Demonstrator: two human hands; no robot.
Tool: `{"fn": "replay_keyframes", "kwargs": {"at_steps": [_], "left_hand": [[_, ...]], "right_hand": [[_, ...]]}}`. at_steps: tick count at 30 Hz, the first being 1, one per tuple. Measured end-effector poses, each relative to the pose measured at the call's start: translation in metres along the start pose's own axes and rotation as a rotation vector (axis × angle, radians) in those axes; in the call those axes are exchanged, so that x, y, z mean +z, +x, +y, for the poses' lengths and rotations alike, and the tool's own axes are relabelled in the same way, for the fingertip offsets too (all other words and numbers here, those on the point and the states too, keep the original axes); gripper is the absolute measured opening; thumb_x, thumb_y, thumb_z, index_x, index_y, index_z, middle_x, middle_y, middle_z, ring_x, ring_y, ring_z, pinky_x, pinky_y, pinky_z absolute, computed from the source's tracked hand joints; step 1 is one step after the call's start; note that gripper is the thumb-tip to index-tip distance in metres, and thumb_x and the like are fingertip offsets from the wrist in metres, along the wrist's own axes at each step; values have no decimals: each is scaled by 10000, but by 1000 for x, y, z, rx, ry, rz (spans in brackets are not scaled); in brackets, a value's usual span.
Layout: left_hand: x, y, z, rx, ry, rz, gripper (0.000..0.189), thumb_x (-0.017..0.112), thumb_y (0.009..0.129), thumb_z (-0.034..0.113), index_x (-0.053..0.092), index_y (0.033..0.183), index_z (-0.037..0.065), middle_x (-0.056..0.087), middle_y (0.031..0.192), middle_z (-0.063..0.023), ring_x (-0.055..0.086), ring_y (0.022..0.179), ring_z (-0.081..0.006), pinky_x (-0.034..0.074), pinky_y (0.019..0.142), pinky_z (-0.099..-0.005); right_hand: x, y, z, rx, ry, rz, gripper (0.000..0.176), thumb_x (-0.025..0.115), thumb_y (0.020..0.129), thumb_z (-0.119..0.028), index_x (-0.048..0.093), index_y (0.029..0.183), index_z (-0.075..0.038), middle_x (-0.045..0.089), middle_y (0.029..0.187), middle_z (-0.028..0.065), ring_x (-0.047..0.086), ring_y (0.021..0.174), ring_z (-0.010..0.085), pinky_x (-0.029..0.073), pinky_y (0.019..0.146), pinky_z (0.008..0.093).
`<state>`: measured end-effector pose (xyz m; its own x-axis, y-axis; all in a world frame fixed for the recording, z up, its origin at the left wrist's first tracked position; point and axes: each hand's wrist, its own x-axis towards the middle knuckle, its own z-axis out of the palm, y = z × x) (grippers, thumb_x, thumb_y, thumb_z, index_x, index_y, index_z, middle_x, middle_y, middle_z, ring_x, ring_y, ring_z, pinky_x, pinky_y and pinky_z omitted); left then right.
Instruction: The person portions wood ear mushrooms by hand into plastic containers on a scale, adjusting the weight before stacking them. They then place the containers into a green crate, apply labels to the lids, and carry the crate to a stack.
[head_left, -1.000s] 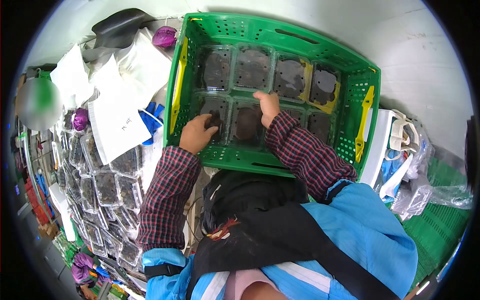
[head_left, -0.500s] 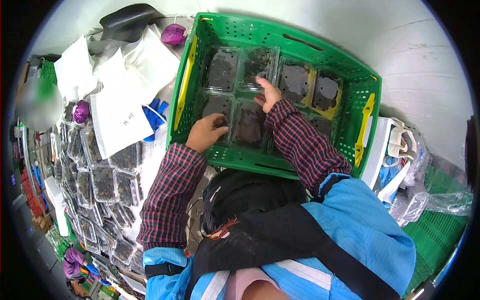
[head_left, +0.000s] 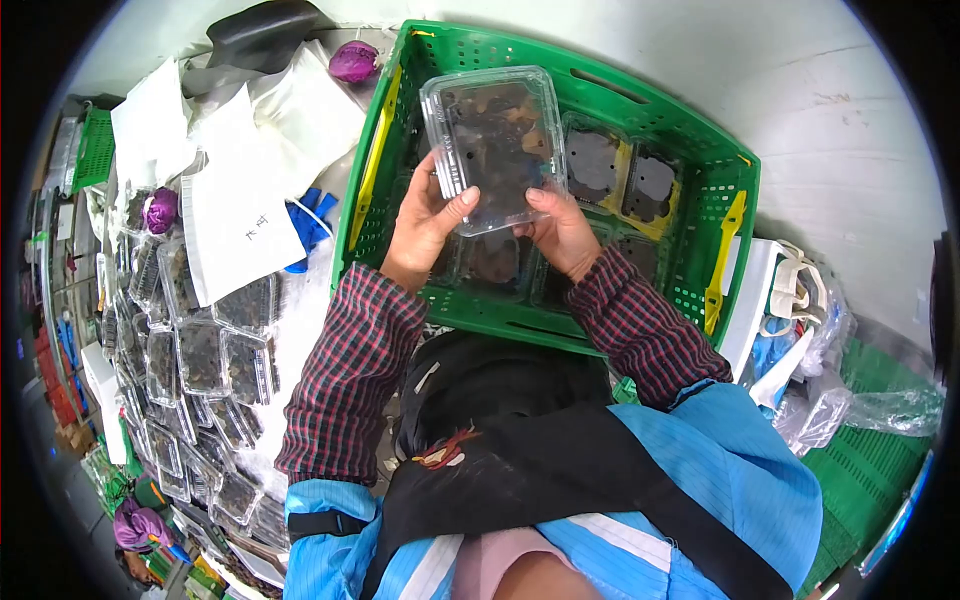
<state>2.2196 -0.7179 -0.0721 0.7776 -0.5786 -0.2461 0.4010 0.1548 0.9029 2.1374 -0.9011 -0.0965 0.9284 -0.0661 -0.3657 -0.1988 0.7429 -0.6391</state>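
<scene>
**Entry: clamshell, lifted clear of crate**

Moved since half a second ago: the clamshell [head_left: 495, 145] sat in the far row of the crate [head_left: 640, 100] with the right hand [head_left: 562, 232] on it. I now log it raised above the crate and tilted up toward the camera. The left hand [head_left: 425, 225] has come off the near-left box and joined the hold. The view has also swung slightly left.

- Location: in the air over the left half of the crate, touching only the two hands.
- Hands: both closed on the clamshell. The left thumb lies on the lid at the near-left edge, with its fingers behind. The right hand grips the near edge from below.
- Contents: dark loose pieces, seen through the lid. I cannot tell what they are.
- Handling, my judgement: light. The thin clear plastic looks slick and will flex if squeezed at the middle, and a hard pinch could pop the lid. It is best held at the rim and corners, where it is stiffest, and kept level so the pieces do not shift.
- Crate: other boxes [head_left: 590, 160] remain seated, now with a gap in the far row.
- Left of crate: white bags [head_left: 235, 220], a blue glove [head_left: 305, 225], and a pile [head_left: 200, 360] of filled clamshells.
</scene>
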Motion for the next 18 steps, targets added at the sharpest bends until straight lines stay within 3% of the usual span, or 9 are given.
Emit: {"fn": "replay_keyframes", "kwargs": {"at_steps": [5,7,8,10,11,13,14,16,18], "left_hand": [[-2,-2,23,15,-127,9,581,612,903,114,356,1419,44,526,1295,-53,506,1170,-160,380,1005,-303],[-11,-1,26,-36,-143,-12,515,571,905,108,412,1390,36,547,1275,-61,518,1159,-160,392,993,-297],[-20,3,22,-97,-114,-38,536,573,897,115,403,1400,38,568,1249,-64,538,1134,-157,402,979,-290],[-38,12,11,-236,7,-200,537,577,889,112,415,1395,33,581,1229,-68,565,1085,-152,420,954,-279],[-42,17,5,-271,116,-239,525,589,876,106,448,1376,29,601,1193,-68,579,1040,-140,431,933,-266],[-50,33,-19,-361,247,-409,500,626,853,92,506,1333,22,620,1155,-63,571,1018,-114,440,908,-258],[-52,41,-36,-381,306,-498,500,641,846,89,517,1325,22,626,1146,-60,569,1015,-108,442,902,-256],[-47,57,-66,-380,313,-530,496,650,844,93,522,1317,14,626,1151,-61,566,1016,-104,445,900,-261],[-47,60,-83,-372,332,-562,493,660,843,97,527,1309,6,625,1156,-63,563,1017,-100,448,897,-266]], "right_hand": [[18,-12,-16,57,-173,-82,618,717,811,-240,415,1315,-47,577,1185,96,629,1002,213,561,723,335],[13,-13,-26,-189,-443,-116,921,814,704,-308,295,1427,-70,371,1420,155,449,1265,294,469,953,423],[6,-14,-37,-180,-447,-112,921,814,704,-308,295,1427,-70,371,1420,155,449,1265,294,469,953,423],[-9,-17,-59,-498,-1053,-87,1218,893,558,-313,151,1499,-99,129,1541,171,158,1427,323,200,1144,473],[-11,-19,-63,-477,-1056,-83,1218,893,558,-313,151,1499,-99,129,1541,171,158,1427,323,200,1144,473],[-14,-21,-68,-580,-2142,-245,1290,908,472,-335,154,1509,-187,162,1543,143,167,1426,335,185,1134,536],[-15,-21,-62,-560,-2145,-248,1290,908,472,-335,154,1509,-187,162,1543,143,167,1426,335,185,1134,536],[-17,-16,-36,-290,-2253,-672,1299,902,447,-356,161,1508,-239,162,1548,116,156,1428,344,166,1117,585],[-32,-9,-9,-246,-2288,-711,1279,895,450,-393,185,1501,-230,188,1534,117,201,1405,351,202,1095,594]]}}
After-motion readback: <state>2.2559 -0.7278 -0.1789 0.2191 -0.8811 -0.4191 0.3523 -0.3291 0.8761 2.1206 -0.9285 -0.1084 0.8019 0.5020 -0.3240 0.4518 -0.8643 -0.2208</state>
